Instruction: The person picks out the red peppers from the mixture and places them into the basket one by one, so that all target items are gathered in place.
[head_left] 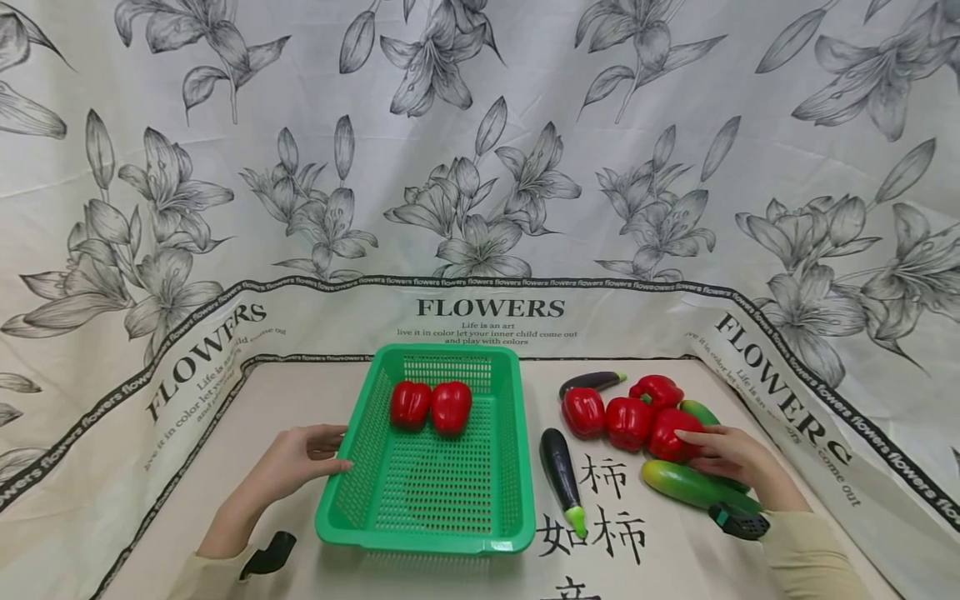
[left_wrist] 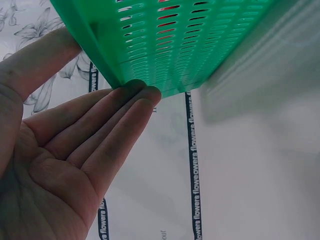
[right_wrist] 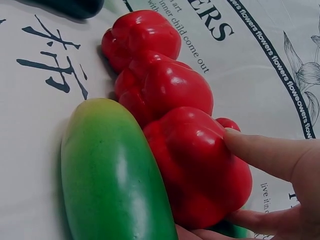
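Note:
A green plastic basket (head_left: 423,540) holds two red bell peppers (head_left: 452,408) near its far end. My left hand (head_left: 303,458) is at its left side, with nearly straight fingers against the perforated wall and the thumb at the rim, as the left wrist view shows. On the right, my right hand (head_left: 731,454) holds the nearest red bell pepper (right_wrist: 200,170) of a cluster, thumb on one side and fingers around the other, partly hidden. A large green cucumber-like vegetable (right_wrist: 112,170) lies right beside that pepper.
More red bell peppers (head_left: 628,422) lie left of and behind the held one. One eggplant (head_left: 558,471) lies right of the basket, another eggplant (head_left: 592,382) farther back. A second green vegetable (head_left: 699,412) shows behind the peppers. A flower-print cloth (head_left: 480,317) stands behind the table.

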